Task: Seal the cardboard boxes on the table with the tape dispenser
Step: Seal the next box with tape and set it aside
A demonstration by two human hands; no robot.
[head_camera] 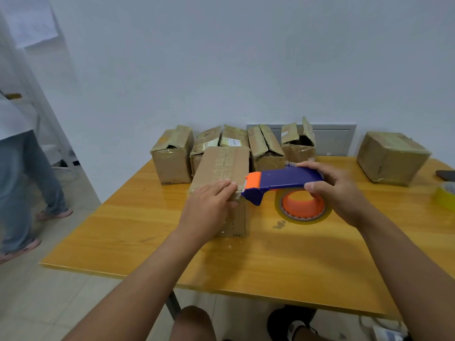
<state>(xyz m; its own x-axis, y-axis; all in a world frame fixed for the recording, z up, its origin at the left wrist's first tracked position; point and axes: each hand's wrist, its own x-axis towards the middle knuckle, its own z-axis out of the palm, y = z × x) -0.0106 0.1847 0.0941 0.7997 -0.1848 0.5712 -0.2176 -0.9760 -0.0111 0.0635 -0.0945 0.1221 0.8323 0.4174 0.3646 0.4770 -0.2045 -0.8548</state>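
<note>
Brown cardboard box (222,168) sits mid-tabletop (270,254); left hand (209,207) presses flat on its near edge, right hand (337,190) grips the blue-and-orange tape dispenser (283,183) beside it. Risk: tape wrinkling if pulled crookedly.

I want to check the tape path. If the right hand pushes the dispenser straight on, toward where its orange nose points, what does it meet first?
The right hand holds the tape dispenser with its nose pointing left. First in line is the near cardboard box, at the top edge where the left hand presses; they already look nearly touching.
</note>
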